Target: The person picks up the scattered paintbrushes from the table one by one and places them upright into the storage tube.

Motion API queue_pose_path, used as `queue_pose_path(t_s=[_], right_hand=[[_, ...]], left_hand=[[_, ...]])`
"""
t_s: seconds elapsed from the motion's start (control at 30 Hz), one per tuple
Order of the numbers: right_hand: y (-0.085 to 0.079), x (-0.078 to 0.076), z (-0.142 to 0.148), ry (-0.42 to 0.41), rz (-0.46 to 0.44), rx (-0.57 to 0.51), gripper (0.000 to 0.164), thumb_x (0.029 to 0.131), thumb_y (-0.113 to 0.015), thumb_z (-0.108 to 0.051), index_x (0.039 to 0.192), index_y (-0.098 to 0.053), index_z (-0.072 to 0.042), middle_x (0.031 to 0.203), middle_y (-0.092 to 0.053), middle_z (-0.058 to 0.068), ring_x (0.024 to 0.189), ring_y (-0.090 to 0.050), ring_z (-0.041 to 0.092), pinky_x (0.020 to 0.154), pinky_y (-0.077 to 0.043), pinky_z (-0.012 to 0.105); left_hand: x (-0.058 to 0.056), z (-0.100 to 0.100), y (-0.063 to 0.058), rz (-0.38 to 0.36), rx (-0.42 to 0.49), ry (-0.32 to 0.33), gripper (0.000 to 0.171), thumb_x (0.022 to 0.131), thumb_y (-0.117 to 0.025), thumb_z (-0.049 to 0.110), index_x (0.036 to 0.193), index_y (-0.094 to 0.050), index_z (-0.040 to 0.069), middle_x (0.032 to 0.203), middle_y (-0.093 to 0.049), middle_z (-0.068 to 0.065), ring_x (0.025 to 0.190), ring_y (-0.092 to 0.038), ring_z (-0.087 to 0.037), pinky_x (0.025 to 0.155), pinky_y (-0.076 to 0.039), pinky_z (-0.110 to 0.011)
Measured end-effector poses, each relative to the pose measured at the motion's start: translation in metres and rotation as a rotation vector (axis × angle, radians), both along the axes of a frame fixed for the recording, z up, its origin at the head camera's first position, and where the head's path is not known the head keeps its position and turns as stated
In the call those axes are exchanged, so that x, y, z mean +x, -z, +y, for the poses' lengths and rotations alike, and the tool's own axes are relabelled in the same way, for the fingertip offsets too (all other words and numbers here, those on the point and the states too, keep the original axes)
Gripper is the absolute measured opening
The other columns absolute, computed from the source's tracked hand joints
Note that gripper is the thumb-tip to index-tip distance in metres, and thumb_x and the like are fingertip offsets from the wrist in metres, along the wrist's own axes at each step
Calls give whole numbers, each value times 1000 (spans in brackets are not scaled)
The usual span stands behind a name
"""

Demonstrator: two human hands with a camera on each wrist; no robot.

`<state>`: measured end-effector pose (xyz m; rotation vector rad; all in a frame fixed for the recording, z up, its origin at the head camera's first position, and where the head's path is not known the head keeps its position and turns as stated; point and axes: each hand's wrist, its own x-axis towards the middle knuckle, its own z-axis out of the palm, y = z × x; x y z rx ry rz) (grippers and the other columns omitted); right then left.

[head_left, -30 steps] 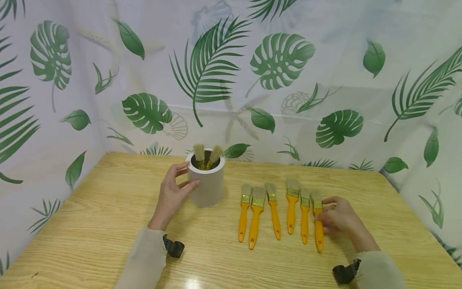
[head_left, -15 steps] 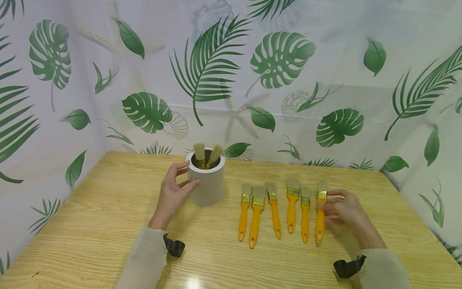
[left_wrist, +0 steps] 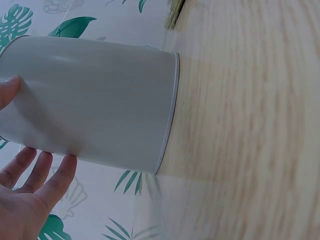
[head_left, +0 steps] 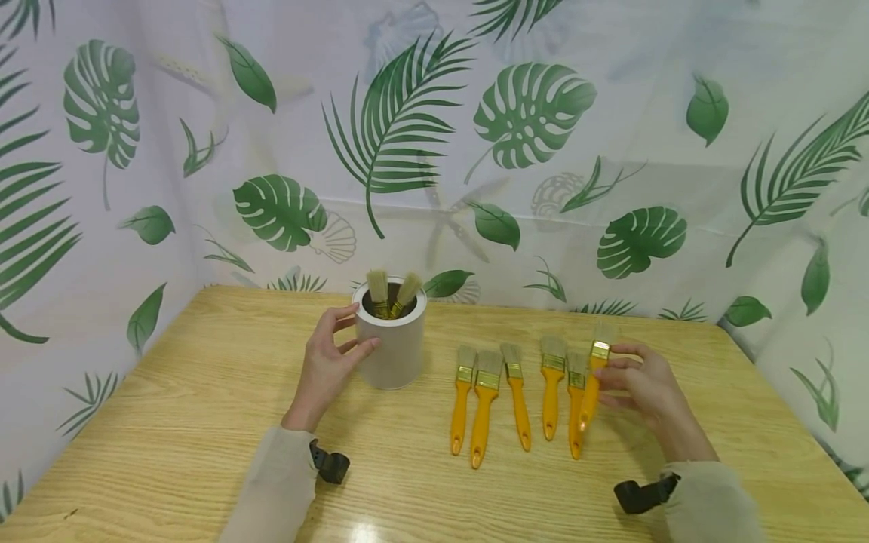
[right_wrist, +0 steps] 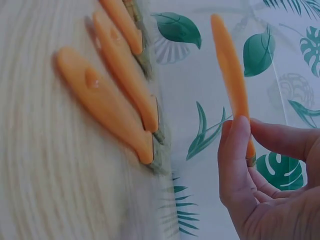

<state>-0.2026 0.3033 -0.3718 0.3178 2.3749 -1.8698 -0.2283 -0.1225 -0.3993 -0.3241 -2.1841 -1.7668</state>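
Observation:
My left hand (head_left: 327, 369) holds a grey-white paint can (head_left: 391, 354) by its left side, the thumb across the front and the fingers around the edge. The can stands upright, and two paintbrushes (head_left: 378, 290) poke out of it with their bristles up. Between thumb and fingers, my right hand (head_left: 648, 388) pinches another paintbrush (head_left: 592, 392) near its metal band. That brush is raised off the table, bristles up, its orange handle (right_wrist: 232, 75) slanting down to the left. In the head view it overlaps the neighbouring brush (head_left: 576, 407) on the table.
To the right of the can, several more orange-handled paintbrushes (head_left: 483, 415) lie side by side on the wooden table (head_left: 380, 467), bristles pointing away. A leaf-patterned cloth (head_left: 421, 151) hangs behind the table and along both sides.
The rightmost paintbrush has been lifted from the table by my right hand and has shifted slightly left, its handle now tilted. My left hand stays on the can.

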Motion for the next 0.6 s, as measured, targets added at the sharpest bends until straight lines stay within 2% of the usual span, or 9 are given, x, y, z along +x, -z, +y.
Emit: queue_pose_path(t_s=[0.27, 0.4, 0.6], right_hand=[[-5, -1, -14, 20, 66, -70, 61, 97, -65, -1, 144, -28, 7, 100, -59, 0, 76, -71, 11, 70, -63, 34], [-6, -4, -20, 51, 91, -114, 53, 96, -66, 0, 138, -34, 2, 99, -60, 1, 75, -70, 11, 69, -63, 33], [-8, -7, -30, 82, 107, -225, 50, 95, -67, 4, 134, -37, -5, 96, -62, -1, 74, -70, 12, 69, -63, 33]], left_hand=[[0, -1, 0, 3, 13, 2, 54, 89, -77, -1, 135, -51, 0, 144, -49, -17, 129, -51, -38, 100, -50, -58], [0, -1, 0, 0, 10, 4, 53, 89, -77, -1, 135, -51, 0, 144, -48, -17, 129, -51, -38, 100, -51, -56], [0, 0, 0, 3, 11, 5, 54, 88, -77, -1, 135, -51, 0, 145, -48, -17, 129, -50, -38, 100, -51, -56]])
